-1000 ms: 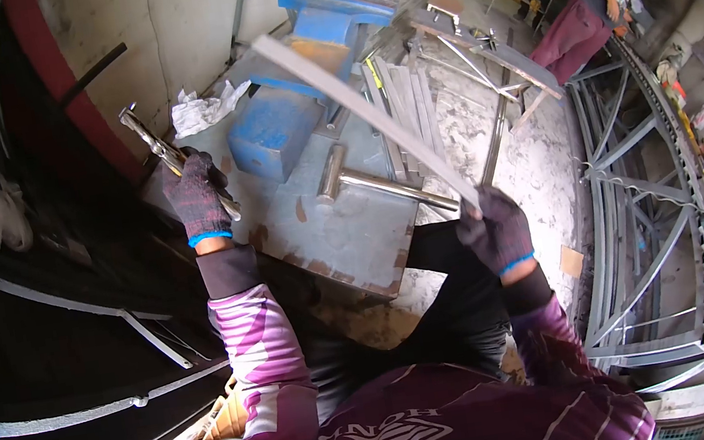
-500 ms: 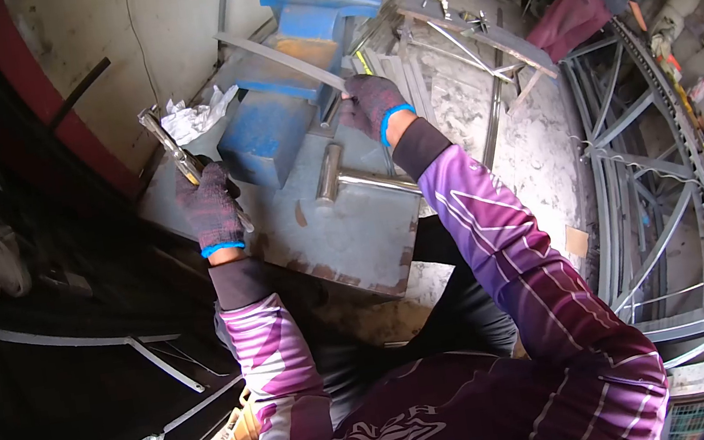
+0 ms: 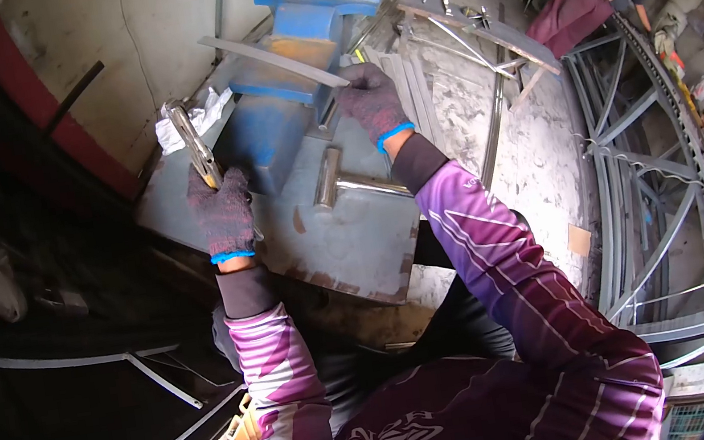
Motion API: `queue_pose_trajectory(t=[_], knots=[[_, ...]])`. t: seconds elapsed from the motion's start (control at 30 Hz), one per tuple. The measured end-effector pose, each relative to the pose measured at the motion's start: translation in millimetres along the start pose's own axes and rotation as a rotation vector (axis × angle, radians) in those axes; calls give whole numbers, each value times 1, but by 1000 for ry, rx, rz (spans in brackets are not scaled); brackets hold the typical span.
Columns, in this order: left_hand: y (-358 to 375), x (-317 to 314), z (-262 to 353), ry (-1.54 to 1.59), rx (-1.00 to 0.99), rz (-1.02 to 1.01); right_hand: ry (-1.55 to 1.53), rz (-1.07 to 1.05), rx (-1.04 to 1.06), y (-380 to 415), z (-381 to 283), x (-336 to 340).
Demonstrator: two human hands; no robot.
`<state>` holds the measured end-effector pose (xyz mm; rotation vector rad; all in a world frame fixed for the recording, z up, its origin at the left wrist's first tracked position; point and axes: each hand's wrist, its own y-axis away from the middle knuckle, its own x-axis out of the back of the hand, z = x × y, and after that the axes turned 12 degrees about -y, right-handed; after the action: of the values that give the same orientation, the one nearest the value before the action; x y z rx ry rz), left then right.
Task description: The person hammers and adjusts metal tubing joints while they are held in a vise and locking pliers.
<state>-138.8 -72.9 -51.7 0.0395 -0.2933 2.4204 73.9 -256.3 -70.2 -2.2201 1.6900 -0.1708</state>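
A: Where is the left hand in relation to the blue anvil?

B: Just to the anvil's left, toward its near side. The gloved fingers are curled round a pliers-like metal tool, whose far end points away from the wearer. How the tool's own jaws stand, one cannot tell.

A: And the right hand?

B: At the anvil's right side, gloved too, its fingers closed on the near end of a flat metal bar.

A: How does the bar run?

B: It slants across the anvil, the other end reaching past the anvil's left side — whether it touches the blue surface, one cannot tell.

A: What else is around the anvil?

B: A hammer lies on the grey metal table on the anvil's near side, handle to the right. Crumpled white material is beside the anvil on the left; grey flat strips lie to its right.

A: Anyone else?

B: Another person — well apart, off to the anvil's right, next to a long steel frame.
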Motion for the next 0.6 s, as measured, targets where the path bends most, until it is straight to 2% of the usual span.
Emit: queue_pose_trajectory(t=[0.1, 0.17, 0.3, 0.37, 0.4, 0.47, 0.6], knots=[[0, -1, -1, -32, 5, -16, 50, -9, 67, -5, 0, -16], [-1, -1, -4, -95, -17, -49, -99, -9, -81, -3, -10, -27], [2, -3, -1, -100, -52, -49, -126, 12, -190, -4, -22, -41], [3, -3, 3, -108, -28, -51, -358, 23, -315, -5, -21, -40], [2, -4, 2, -110, -30, -50, -361, 22, -314, -6, -21, -40], [0, -7, 0, -166, -153, -17, -435, 36, -346, -8, -20, -38], [1, -8, -1, -158, -172, -24, -358, -35, -318, -19, -13, -32]])
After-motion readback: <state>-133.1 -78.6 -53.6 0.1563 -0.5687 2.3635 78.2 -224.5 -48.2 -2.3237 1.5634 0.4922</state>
